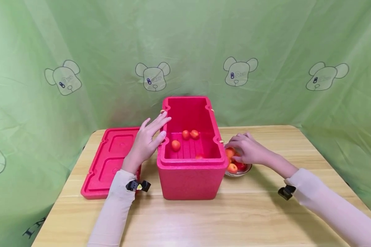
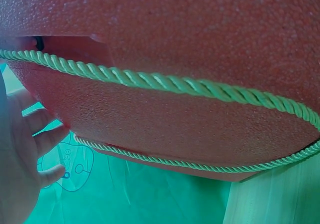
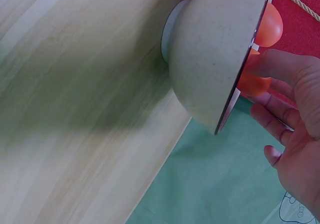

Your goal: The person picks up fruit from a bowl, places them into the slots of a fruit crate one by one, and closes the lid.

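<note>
Right hand (image 1: 247,149): thumb and fingers pinch one orange fruit (image 3: 254,79) at the mouth of the bowl (image 3: 212,52), just right of the red box (image 1: 191,183). Left hand (image 1: 146,141): fingers spread, fingertips at the box's left rim. Inside the box, on its floor: loose fruits (image 1: 176,145). Left of the box: red lid (image 1: 109,168), lying flat. Beneath the box: wooden table (image 1: 185,223). Behind it: green curtain (image 1: 191,34).

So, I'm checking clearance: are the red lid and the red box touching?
Apart: the head view shows wooden tabletop between the red lid and red box.
</note>
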`<state>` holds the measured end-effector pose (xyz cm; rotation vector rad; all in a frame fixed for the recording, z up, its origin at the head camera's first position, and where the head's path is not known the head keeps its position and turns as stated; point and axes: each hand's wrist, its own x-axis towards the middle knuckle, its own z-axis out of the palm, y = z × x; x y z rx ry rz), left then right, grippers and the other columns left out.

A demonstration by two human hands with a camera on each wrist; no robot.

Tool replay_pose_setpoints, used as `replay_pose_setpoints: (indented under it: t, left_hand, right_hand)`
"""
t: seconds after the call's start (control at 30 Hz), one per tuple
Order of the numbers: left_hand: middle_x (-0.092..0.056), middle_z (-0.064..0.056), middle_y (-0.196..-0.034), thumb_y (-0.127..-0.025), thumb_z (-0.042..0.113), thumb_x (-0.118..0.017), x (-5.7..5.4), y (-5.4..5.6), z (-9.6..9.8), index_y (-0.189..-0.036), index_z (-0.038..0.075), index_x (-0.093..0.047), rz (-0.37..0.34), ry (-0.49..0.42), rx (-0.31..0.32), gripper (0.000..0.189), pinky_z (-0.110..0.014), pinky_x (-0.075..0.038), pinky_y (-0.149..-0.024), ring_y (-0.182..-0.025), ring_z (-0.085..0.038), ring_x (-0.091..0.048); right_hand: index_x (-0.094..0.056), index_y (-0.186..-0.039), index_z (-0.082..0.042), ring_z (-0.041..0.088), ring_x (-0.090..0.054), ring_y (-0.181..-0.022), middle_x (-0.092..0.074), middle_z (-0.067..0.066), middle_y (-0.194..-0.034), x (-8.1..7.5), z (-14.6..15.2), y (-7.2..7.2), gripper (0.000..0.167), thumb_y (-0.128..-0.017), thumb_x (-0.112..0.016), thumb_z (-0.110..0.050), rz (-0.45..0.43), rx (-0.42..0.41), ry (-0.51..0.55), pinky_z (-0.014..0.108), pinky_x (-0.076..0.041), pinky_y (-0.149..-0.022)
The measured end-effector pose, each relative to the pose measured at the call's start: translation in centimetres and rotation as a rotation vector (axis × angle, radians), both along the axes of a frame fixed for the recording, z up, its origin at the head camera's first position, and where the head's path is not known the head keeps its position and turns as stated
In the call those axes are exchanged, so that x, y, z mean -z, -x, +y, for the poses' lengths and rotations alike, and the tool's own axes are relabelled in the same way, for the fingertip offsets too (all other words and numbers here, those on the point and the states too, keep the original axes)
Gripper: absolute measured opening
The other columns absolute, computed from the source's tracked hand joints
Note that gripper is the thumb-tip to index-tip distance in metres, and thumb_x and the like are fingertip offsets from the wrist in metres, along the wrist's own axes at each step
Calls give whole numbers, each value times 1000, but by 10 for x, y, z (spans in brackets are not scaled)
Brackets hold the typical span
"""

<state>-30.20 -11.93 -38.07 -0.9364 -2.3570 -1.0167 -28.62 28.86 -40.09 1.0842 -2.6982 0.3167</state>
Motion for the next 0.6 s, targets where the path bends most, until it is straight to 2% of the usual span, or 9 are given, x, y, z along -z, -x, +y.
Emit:
replay_pose_setpoints:
  t: [0.17,0.33,0.43,0.6]
  left_hand:
    - [-39,3,-164,-100,44,-47,-2,1,1,-153,22,-48,12,-3,-3,58,-61,-19,-125,-153,-16,-36]
    - [-39,3,-164,-100,44,-47,-3,2,1,-154,21,-48,9,0,0,58,-61,-19,-125,-153,-17,-36]
    - [-39,2,-164,-100,43,-48,-2,1,0,-153,19,-48,3,0,2,58,-62,-18,-124,-153,-18,-36]
    - [-38,3,-164,-99,40,-49,0,-1,1,-154,23,-47,-7,1,-1,57,-61,-18,-125,-153,-17,-36]
  right_hand:
    - [-77,-102,-11,20,-60,-93,-71,3,-96,0,1,1,39,-66,-90,-8,44,-27,49,37,-30,-80]
    - [-76,-100,-9,23,-61,-95,-72,4,-96,-4,3,2,36,-67,-89,-4,57,-20,148,44,-34,-86]
    - [-75,-102,-7,24,-61,-97,-73,5,-99,-12,5,2,38,-67,-88,-2,65,-5,199,48,-36,-90]
    - [-75,-106,-5,26,-59,-100,-74,9,-103,-33,5,-1,45,-64,-89,2,125,16,250,48,-34,-91]
